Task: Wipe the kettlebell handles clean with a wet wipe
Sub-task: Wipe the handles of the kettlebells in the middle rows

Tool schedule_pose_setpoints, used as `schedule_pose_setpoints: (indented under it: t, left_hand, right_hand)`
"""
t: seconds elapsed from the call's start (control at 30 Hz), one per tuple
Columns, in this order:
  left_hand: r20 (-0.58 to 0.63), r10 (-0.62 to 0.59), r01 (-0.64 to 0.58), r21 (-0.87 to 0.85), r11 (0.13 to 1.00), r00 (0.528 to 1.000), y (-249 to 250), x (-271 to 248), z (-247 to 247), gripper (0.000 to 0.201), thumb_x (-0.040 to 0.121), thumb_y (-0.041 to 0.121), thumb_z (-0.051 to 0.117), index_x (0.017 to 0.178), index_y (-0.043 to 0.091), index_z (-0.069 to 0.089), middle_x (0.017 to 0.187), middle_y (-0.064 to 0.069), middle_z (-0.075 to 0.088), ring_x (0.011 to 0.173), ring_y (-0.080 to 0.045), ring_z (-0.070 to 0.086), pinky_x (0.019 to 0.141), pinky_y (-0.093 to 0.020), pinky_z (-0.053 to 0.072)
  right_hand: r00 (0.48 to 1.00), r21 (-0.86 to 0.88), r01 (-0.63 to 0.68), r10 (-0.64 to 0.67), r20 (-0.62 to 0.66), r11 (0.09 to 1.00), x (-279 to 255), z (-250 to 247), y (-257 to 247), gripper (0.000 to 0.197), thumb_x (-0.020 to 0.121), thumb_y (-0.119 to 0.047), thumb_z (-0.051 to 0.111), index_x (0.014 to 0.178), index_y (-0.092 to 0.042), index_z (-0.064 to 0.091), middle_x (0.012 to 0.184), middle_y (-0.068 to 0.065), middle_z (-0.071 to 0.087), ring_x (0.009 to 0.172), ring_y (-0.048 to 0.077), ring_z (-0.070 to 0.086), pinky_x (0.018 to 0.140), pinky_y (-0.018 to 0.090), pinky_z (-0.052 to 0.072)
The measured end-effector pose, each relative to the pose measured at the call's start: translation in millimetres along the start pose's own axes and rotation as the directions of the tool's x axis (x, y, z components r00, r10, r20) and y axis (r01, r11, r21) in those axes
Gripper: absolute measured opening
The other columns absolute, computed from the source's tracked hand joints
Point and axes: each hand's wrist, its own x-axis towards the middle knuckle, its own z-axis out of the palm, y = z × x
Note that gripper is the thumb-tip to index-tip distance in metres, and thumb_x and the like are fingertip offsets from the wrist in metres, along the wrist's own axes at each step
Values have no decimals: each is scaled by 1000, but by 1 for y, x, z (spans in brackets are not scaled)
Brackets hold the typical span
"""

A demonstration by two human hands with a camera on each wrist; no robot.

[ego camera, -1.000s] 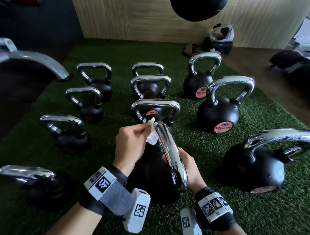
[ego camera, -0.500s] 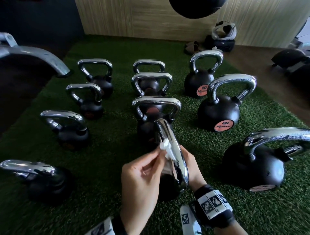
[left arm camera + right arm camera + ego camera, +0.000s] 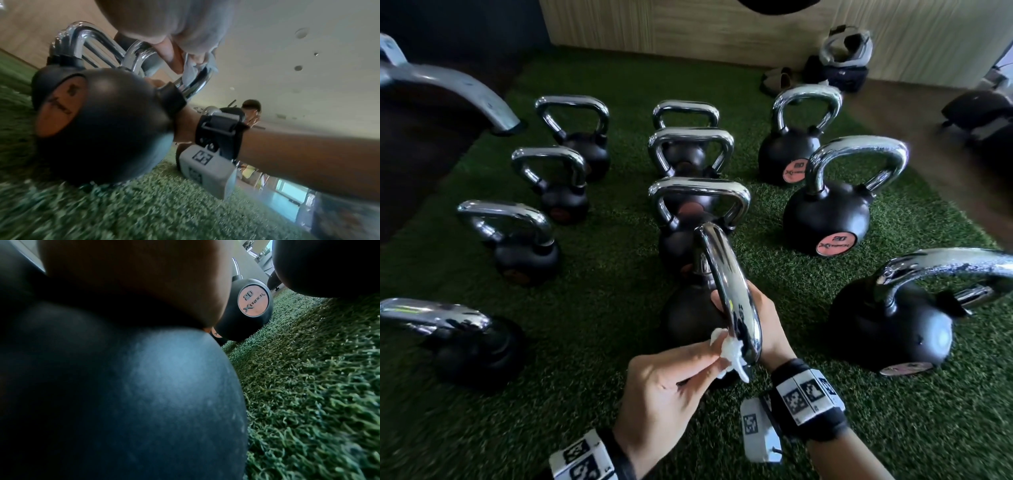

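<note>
Twelve kettlebells are counted on the green turf (image 3: 592,342). One wet wipe (image 3: 729,353) is pinched by the left hand (image 3: 667,394) against the nearest kettlebell's handle (image 3: 732,291). The right hand (image 3: 767,318) is partly hidden behind it; grip cannot be told.

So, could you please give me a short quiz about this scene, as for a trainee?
1. True or false: the right hand holds the kettlebell being wiped.
2. Which hand pinches the wet wipe against the chrome handle? A: left hand. B: right hand.
3. Fill in: the orange label on a kettlebell further right reads ___.
Key: 1 true; 2 A; 3 20.
</note>
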Motion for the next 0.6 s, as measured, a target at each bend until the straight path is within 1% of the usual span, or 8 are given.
schedule_pose_setpoints:
  t: [0.07,0.17,0.23,0.33,0.4,0.5,0.53,0.6]
  left_hand:
    - [47,42,-44,55,998,998,-11,-5,-1,30,89,6,75,120,7,73,121,2,75,107,-13,74,84,-34,63]
    - [158,114,-148,222,964,981,-22,-4,-8,29,93,12,72,122,11,73,127,5,72,116,-7,68,92,-30,60]
    - [216,108,-164,260,951,970,-22,3,-15,26,95,18,72,121,16,75,119,8,75,109,-4,71,87,-27,61]
    - [170,-53,22,180,983,984,-11,23,-24,23,91,26,74,113,20,78,105,15,78,93,0,74,77,-23,61]
    - [102,-209,201,80,976,973,-3,41,-29,23,84,23,77,107,22,79,103,14,78,94,-5,76,81,-22,60]
    - [8,-389,386,-128,913,921,11,67,-35,22,76,18,78,97,15,80,92,1,81,83,-9,76,74,-17,58]
    - [-27,-458,441,-228,868,888,15,75,-36,23,72,21,78,93,14,79,88,-4,80,78,-10,75,71,-17,58]
    - [-37,-584,521,-409,749,811,24,87,-36,29,66,23,79,91,9,76,84,-14,79,71,-14,74,65,-20,59]
  right_hand:
    - [1000,-10,14,-15,-17,1000,2,1,2,41,84,-14,77,117,-37,67,110,-8,73,108,14,70,95,52,55]
    - [1000,-37,10,-11,-23,999,1,2,0,37,86,-16,76,115,-37,67,110,-8,73,107,13,69,96,50,55]
    - [1000,-23,-7,8,16,1000,0,-1,-4,41,85,-19,75,118,-42,66,117,-7,71,113,13,67,100,48,53]
    - [994,-75,-3,11,105,997,-1,-13,-21,27,86,-39,67,110,-52,67,116,-9,70,107,6,65,98,40,53]
    - [997,-109,77,-78,-11,991,-5,-25,-46,15,96,-49,60,107,-47,70,109,-10,72,93,6,69,84,39,58]
    - [943,-90,192,-209,-260,977,-21,-47,-96,13,96,-28,68,106,-26,76,101,-8,73,89,11,70,78,34,58]
    - [922,-125,257,-282,-266,958,-28,-54,-115,13,94,-29,72,106,-27,77,99,-9,73,90,12,68,77,30,56]
    - [887,-262,397,-442,-138,879,-34,-59,-143,25,86,-39,78,110,-31,78,101,-12,70,95,13,66,80,26,52]
